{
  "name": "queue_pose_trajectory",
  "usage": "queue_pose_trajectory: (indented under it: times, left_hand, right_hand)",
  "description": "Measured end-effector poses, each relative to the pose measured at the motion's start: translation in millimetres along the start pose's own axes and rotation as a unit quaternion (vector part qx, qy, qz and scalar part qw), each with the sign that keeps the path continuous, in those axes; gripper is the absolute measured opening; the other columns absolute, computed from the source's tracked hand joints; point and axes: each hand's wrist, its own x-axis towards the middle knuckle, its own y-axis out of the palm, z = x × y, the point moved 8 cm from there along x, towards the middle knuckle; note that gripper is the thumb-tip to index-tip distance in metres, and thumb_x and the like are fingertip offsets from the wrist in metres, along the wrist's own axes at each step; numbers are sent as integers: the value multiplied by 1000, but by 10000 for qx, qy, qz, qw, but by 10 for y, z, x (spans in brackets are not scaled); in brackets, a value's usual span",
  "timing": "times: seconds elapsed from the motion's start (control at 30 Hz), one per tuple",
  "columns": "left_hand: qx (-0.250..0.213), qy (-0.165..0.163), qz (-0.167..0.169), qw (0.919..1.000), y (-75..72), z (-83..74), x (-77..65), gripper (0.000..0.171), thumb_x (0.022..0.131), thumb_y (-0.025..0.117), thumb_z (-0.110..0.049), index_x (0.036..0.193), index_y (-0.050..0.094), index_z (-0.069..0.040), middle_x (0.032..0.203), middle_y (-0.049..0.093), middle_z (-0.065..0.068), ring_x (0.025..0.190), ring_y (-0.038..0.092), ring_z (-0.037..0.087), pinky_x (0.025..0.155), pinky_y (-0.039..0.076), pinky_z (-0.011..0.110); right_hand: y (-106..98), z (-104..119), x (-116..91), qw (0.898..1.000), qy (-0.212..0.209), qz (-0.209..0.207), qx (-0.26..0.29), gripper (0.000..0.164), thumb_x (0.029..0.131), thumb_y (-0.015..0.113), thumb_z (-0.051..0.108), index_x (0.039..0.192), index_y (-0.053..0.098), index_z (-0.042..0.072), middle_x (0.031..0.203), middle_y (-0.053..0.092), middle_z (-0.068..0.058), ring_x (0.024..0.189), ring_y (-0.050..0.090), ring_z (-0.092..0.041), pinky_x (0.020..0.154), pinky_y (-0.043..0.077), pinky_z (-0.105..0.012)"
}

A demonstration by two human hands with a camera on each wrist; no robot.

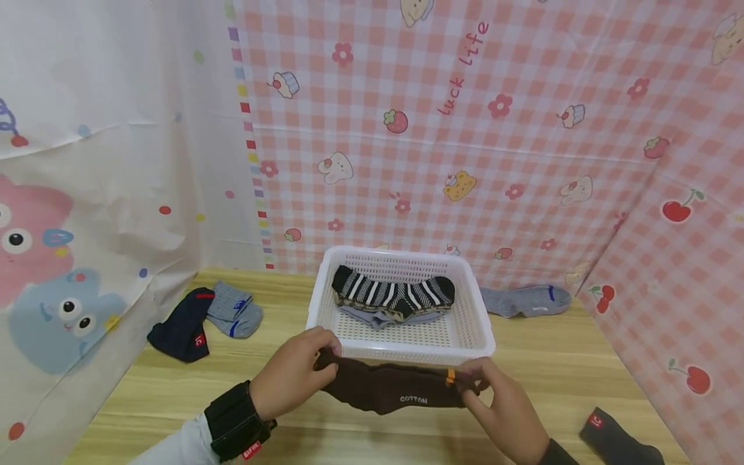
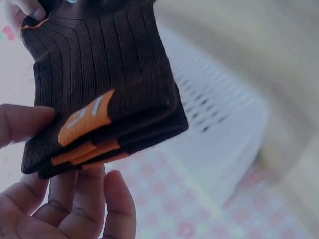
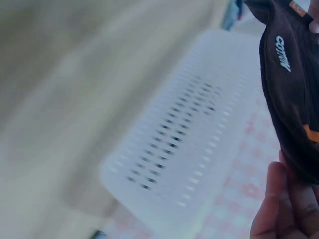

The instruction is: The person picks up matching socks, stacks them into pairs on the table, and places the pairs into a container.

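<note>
A pair of dark brown socks [image 1: 380, 386] with white "COTTON" lettering is stretched sideways in front of the white basket [image 1: 401, 352]. My left hand [image 1: 299, 367] pinches the cuff end, thumb on top and fingers beneath; an orange label on the folded cuffs [image 2: 87, 118] shows in the left wrist view. At the other end, by an orange band, my right hand [image 1: 501, 407] pinches the socks between thumb and fingers. Inside the basket lie black-and-white striped socks [image 1: 395, 290] on top of greyish ones [image 1: 380, 318].
Left of the basket, navy socks [image 1: 183, 326] and light grey socks [image 1: 234, 309] lie on the wooden table [image 1: 244, 361]. More grey socks [image 1: 526, 301] lie at its right side. Dark grey socks [image 1: 622, 440] are near the front right. Patterned cloth [image 1: 407, 148] hangs behind.
</note>
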Motion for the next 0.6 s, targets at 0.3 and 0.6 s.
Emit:
queue_pose_trajectory:
  times: [0.3,0.6]
  left_hand:
    - [13,330,-939,9950,-478,-205,374,12,87,67,-13,96,62,-20,93,59,-5,80,51,11,74,44,28]
    - [-352,272,-1290,9906,-651,-216,789,12,90,64,-14,102,64,-14,101,64,2,88,56,17,80,47,34]
  right_hand:
    - [-363,191,430,9966,-475,-644,-180,26,83,70,2,101,60,16,92,66,8,77,56,1,69,47,-22]
    - [-424,55,884,9973,145,-635,348,18,96,60,20,111,58,11,98,70,-4,87,64,-9,74,51,-23]
